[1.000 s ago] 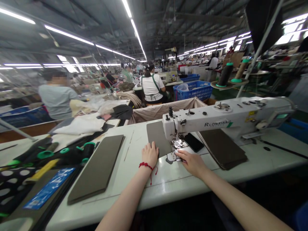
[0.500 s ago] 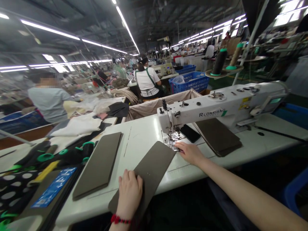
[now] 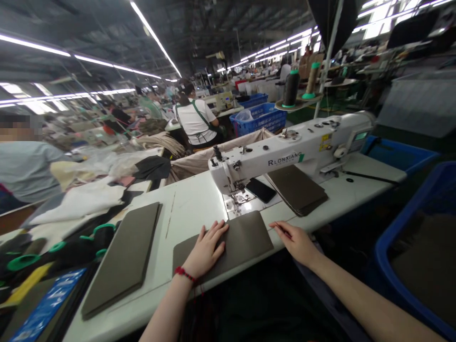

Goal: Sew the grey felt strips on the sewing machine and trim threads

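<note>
My left hand (image 3: 207, 249) lies with spread fingers on a grey-brown panel (image 3: 247, 237), which rests flat on the pale table in front of the sewing machine (image 3: 260, 161). My right hand (image 3: 297, 242) is closed just beyond the panel's right edge, its fingers pinched round a small dark reddish thing that I cannot make out. The machine's needle area (image 3: 237, 202) is behind the panel. A stack of similar panels (image 3: 123, 256) sits to the left, and another stack (image 3: 297, 187) lies under the machine arm, beside a black phone (image 3: 261, 190).
Thread cones with green bases (image 3: 23, 261) and cloth pieces (image 3: 80, 202) crowd the left side. A blue bin (image 3: 383, 249) stands at the right. Behind the table are a beige cloth-lined container (image 3: 228, 148), blue crates (image 3: 258, 124) and people seated at work.
The panel has turned from slanting to lying more crosswise, away from the needle area. My left hand's fingers now spread on it. My right hand has left the needle area. The view has shifted right.
</note>
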A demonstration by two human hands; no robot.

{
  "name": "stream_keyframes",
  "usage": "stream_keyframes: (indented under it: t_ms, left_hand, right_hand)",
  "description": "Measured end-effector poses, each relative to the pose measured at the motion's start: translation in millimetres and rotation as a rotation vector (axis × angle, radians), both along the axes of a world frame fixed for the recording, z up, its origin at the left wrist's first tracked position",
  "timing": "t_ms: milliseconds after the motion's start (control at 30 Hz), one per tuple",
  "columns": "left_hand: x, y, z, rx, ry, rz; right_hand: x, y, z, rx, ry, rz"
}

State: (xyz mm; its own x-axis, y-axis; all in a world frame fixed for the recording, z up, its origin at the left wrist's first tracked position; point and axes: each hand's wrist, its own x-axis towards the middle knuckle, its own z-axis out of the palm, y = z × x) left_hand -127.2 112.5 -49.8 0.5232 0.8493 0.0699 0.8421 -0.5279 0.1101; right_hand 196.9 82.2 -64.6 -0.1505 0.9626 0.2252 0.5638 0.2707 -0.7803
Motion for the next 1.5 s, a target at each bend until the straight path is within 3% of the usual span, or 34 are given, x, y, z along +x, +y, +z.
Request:
stream_keyframes:
  t_ms: [133,233,333,467,800,1067,1133,1200,1300,1400,1500]
  left_hand:
    - [50.6,-14.5,10.5,0.033,-0.145,-0.019]
    - [95.7,-40.7,2.3,0.027,-0.215,-0.082]
    - [122.5,-55.2,-12.0,0.049,-0.234,-0.055]
    - [129.5,-57.2,-20.1,0.056,-0.249,0.011]
    - [132.9,-61.8,-8.1,-0.023,-0.414,0.110]
    - [135.3,-65.4,-11.0,-0.076,-0.474,0.114]
    - [132.6,-66.6,-5.7,-0.088,-0.481,0.098]
    - [121.0,-64.4,5.0,-0.172,-0.475,-0.022]
    - [83.5,-49.5,22.5,-0.305,-0.450,-0.163]
    - [35.5,-25.0,26.3,-0.187,-0.416,0.079]
    - [1.0,-6.8,16.2,-0.121,-0.295,0.271]
  right_hand:
    - [11.4,-34.0,-9.8,-0.108,0.051,-0.054]
    - [13.0,-49.9,-16.1,-0.151,-0.027,-0.089]
    - [8.1,-57.8,-19.6,-0.152,-0.131,-0.063]
    - [0.1,-60.2,-25.4,-0.144,-0.208,-0.011]
    - [-11.2,-59.0,-30.0,-0.124,-0.280,0.021]
    - [-19.4,-53.5,-33.9,-0.155,-0.264,0.003]
    - [-17.9,-52.7,-36.2,-0.158,-0.262,-0.012]
    - [-13.4,-51.8,-37.1,-0.169,-0.245,-0.036]
    - [-5.3,-49.2,-35.9,-0.209,-0.128,-0.070]
    - [-5.3,-42.9,-36.0,-0.256,0.031,-0.058]
    - [-16.3,-32.3,-38.4,-0.276,0.117,-0.086]
